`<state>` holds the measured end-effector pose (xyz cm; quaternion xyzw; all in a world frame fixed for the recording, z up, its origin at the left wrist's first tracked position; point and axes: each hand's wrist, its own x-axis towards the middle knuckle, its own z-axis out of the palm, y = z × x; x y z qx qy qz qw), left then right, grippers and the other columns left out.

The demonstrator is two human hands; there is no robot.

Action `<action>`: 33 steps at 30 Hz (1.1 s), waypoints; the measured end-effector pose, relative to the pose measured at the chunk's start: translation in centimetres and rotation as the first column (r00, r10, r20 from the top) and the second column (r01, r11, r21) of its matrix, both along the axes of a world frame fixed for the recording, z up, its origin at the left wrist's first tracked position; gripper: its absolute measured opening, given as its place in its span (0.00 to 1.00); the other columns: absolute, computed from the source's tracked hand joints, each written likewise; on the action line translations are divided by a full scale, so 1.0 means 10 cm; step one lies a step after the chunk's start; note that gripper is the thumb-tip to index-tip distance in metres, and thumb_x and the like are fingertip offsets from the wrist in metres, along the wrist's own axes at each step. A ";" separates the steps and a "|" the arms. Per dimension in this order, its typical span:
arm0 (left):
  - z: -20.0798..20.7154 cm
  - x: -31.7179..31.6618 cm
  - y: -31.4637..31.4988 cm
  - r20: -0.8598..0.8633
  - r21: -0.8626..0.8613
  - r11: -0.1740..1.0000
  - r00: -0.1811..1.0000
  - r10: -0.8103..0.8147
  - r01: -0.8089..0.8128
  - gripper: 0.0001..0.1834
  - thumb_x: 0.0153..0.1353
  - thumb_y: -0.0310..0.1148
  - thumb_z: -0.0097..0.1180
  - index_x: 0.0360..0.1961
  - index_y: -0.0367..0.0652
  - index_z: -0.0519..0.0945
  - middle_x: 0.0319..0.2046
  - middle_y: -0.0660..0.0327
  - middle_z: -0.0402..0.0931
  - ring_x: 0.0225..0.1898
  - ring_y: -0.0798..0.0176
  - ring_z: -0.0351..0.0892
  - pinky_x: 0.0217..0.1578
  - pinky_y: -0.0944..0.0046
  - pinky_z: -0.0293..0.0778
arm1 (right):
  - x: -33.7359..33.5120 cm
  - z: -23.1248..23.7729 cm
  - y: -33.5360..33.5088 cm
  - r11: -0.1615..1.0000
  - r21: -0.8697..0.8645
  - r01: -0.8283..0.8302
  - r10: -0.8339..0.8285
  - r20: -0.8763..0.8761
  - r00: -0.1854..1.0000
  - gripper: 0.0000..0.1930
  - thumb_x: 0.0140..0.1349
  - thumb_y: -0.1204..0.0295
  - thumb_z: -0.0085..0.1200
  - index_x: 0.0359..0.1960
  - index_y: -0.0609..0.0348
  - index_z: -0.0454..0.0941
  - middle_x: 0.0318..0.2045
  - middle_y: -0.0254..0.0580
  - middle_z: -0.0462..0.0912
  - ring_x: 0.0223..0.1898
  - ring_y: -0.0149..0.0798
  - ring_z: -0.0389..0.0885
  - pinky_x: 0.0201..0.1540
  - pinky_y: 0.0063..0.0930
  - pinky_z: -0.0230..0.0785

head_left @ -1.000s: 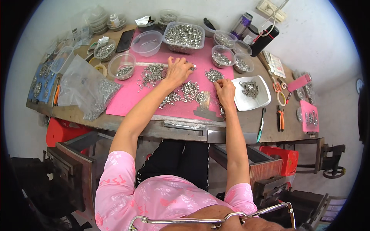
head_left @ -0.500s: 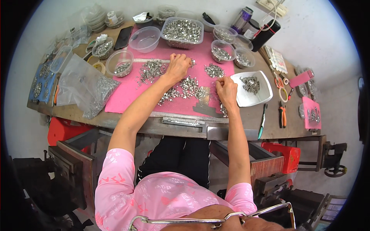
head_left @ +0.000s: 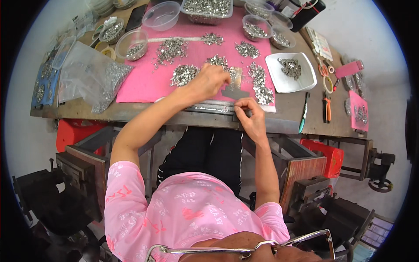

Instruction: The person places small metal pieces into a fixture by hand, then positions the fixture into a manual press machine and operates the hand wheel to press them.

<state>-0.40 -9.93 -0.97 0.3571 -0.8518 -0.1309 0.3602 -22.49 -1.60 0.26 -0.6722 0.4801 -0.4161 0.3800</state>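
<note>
left hand (head_left: 208, 81) curled, metal pile (head_left: 217, 60) just beyond; right hand (head_left: 253, 120) farther, at desk (head_left: 288, 114) edge; either grip pinching? can't tell.

Bare pink mat (head_left: 146, 83) leaves a passage at left, between the plastic bag (head_left: 80, 70) and the nearer left metal pile (head_left: 183, 74). At right, an elongated pile (head_left: 260, 85) and white tray (head_left: 286, 86) obstruct; a full tub (head_left: 205, 19) blocks the far middle.

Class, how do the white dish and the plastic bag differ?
The white dish is opaque and looks stiff; the plastic bag is see-through and crumpled. The dish stands at the right side of the pink mat; the bag lies at its left. Both contain many small grey pieces.
</note>
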 end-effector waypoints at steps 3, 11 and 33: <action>-0.09 0.02 0.27 0.073 0.025 0.999 0.997 -0.022 0.021 0.04 0.61 0.26 0.62 0.37 0.44 0.82 0.31 0.60 0.78 0.40 0.56 0.79 0.52 0.53 0.65 | 0.07 -0.02 0.09 0.999 -0.041 -0.006 0.006 -0.001 1.000 0.04 0.59 0.81 0.61 0.35 0.66 0.80 0.35 0.41 0.82 0.38 0.36 0.81 0.44 0.28 0.73; -0.09 0.17 0.41 -0.055 0.135 0.976 0.983 0.177 -0.168 0.05 0.64 0.31 0.61 0.40 0.47 0.85 0.34 0.65 0.80 0.39 0.63 0.77 0.53 0.56 0.60 | 0.12 -0.04 0.13 0.974 -0.228 -0.016 -0.019 -0.151 0.988 0.06 0.55 0.83 0.62 0.33 0.64 0.79 0.35 0.43 0.82 0.37 0.46 0.79 0.42 0.37 0.71; -0.06 0.24 0.49 0.163 -0.070 0.967 0.953 0.255 -0.246 0.05 0.61 0.33 0.63 0.35 0.45 0.83 0.32 0.64 0.76 0.41 0.60 0.76 0.56 0.47 0.58 | 0.08 0.11 0.10 0.861 -0.434 -0.267 0.026 -0.486 0.873 0.07 0.56 0.81 0.63 0.35 0.61 0.81 0.37 0.41 0.82 0.39 0.46 0.79 0.44 0.37 0.69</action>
